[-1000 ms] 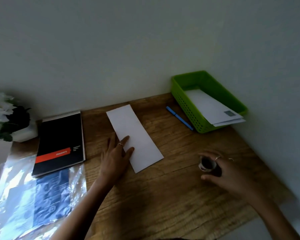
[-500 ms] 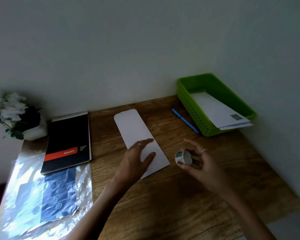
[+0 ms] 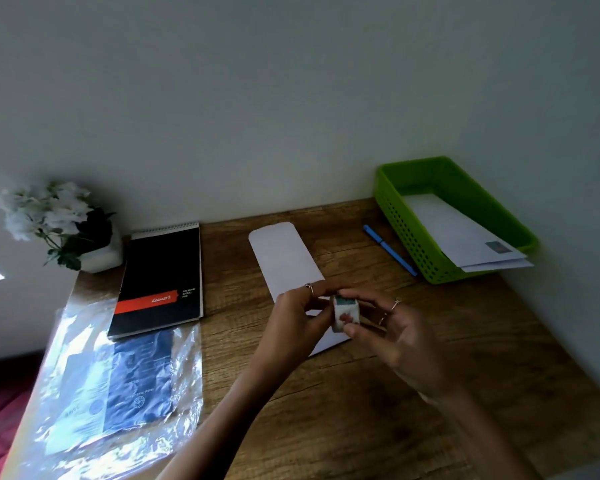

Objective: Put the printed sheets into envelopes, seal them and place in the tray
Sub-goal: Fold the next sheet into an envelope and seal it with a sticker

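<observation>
Both hands met above the desk (image 3: 326, 393) over one small roll of tape (image 3: 345, 312). The right hand (image 3: 395, 336) gripped the roll with thumb and curled fingers; the left hand (image 3: 297, 317) pinched at its near edge. One white envelope (image 3: 286, 259) lay flat beneath and beyond the fingers. Right of them sat one green tray (image 3: 413, 220) holding two envelopes (image 3: 465, 237), with one blue pen (image 3: 390, 250) just beside it. Left lay one notepad (image 3: 160, 275).

Home desk corner: brown wood-grain tabletop (image 3: 378, 410) against plain pale wall, bearing black spiral notepad (image 3: 160, 282), blue pen (image 3: 390, 250), green perforated plastic tray (image 3: 413, 230), white potted flowers (image 3: 59, 223).
</observation>
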Action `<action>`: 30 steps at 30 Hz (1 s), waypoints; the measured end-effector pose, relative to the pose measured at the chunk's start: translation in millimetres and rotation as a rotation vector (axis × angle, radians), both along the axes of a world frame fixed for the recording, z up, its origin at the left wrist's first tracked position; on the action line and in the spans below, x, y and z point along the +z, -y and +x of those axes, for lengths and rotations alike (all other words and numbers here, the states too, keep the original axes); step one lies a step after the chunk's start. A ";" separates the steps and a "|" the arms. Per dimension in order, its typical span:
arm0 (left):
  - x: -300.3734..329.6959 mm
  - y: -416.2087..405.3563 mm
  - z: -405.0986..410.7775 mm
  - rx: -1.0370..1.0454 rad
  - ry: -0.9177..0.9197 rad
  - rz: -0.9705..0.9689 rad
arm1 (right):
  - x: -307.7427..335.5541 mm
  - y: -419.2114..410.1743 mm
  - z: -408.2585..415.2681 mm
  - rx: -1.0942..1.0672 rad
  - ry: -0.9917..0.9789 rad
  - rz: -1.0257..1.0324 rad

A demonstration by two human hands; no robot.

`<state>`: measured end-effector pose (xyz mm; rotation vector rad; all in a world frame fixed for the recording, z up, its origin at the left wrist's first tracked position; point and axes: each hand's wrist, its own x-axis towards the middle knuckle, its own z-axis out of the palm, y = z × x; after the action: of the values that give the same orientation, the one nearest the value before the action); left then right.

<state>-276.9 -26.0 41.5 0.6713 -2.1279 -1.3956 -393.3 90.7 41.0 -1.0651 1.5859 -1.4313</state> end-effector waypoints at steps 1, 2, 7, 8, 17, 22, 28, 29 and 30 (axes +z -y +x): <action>0.8 -0.8 0.1 0.010 -0.002 -0.013 | -0.5 0.7 1.0 -0.012 -0.009 -0.006; 1.4 -1.4 0.6 0.017 -0.005 -0.023 | -0.8 1.1 1.9 -0.025 -0.021 -0.012; 5.3 -1.4 3.1 0.031 -0.063 0.041 | -1.7 0.5 4.2 -0.028 -0.058 -0.064; 6.3 -0.9 4.3 0.029 -0.088 0.125 | -1.5 -0.4 4.0 -0.025 -0.060 -0.078; 8.4 -7.1 10.7 -0.139 -0.058 0.454 | -2.5 -3.7 2.8 -0.041 -0.237 -0.032; 5.3 -4.6 11.6 -0.097 -0.012 0.349 | -2.7 -4.7 3.9 -0.024 -0.273 0.001; 3.9 -0.9 16.0 -0.160 0.022 0.263 | 4.7 -0.2 3.3 -0.149 -0.292 -0.059; 3.5 -1.0 16.0 -0.173 0.023 0.252 | 5.9 1.7 2.8 -0.168 -0.333 -0.056; 3.1 -1.1 16.1 -0.182 0.023 0.242 | 7.0 3.5 2.1 -0.179 -0.370 -0.055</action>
<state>-260.8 -24.9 44.5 0.5967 -2.1011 -1.7717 -391.2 87.1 48.0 -1.3050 1.9543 -1.4613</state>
